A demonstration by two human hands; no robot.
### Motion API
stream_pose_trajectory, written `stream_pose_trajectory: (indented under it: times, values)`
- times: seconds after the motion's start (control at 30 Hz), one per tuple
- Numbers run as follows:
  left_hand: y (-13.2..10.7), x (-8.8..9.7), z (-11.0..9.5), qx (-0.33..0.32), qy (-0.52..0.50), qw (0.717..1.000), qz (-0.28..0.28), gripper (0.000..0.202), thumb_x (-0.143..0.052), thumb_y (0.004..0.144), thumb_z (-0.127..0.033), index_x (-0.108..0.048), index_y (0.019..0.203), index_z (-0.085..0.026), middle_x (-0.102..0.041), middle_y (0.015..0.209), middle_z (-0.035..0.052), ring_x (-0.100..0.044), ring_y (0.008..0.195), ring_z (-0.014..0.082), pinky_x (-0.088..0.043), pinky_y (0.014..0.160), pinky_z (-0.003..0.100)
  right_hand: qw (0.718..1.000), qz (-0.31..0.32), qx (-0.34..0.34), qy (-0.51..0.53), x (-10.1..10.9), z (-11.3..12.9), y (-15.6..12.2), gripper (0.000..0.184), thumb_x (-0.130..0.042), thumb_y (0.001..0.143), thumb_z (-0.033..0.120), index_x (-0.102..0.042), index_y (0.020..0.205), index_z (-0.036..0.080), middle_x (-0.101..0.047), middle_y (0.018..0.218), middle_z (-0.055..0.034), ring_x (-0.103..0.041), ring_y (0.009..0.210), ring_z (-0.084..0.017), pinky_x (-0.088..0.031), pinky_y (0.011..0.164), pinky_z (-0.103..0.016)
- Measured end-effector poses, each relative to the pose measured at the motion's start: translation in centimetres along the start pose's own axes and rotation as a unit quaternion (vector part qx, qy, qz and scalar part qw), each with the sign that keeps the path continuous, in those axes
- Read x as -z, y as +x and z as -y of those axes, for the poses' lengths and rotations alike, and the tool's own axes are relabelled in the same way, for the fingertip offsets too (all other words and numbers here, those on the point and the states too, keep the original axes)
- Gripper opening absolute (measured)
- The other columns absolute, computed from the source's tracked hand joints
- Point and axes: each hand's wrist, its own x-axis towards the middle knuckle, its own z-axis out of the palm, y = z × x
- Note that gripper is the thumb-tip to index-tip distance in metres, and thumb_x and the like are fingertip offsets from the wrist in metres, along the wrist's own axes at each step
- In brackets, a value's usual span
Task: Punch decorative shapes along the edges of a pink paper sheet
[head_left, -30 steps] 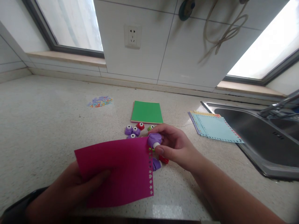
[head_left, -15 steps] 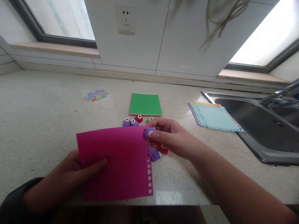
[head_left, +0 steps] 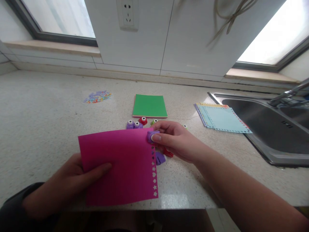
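In the head view, the left hand (head_left: 72, 180) gripped a magenta sheet (head_left: 123, 161) between its fingers over the table (head_left: 53, 129); the right hand (head_left: 180, 140) had its fingers closed on a purple punch (head_left: 149, 137) at the sheet's upper right corner.

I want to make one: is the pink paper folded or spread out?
Spread out: the pink paper shows as one broad sheet without visible creases.
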Motion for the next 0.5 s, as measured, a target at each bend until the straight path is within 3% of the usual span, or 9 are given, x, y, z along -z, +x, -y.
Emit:
stream_pose_trajectory:
  times: [0.5]
  values:
    - [0.18, 0.25, 0.35, -0.005, 0.024, 1.000, -0.013, 0.053, -0.081, 0.079, -0.046, -0.071, 0.127, -0.027, -0.080, 0.110, 0.0066, -0.077, 0.094, 0.0309, -0.066, 0.079, 0.040, 0.999, 0.015, 0.018, -0.023, -0.23, 0.64, -0.14, 0.030, -0.081, 0.084, 0.042, -0.066, 0.089, 0.016, -0.059, 0.059, 0.0051, -0.044, 0.042, -0.005, -0.030, 0.036, -0.015]
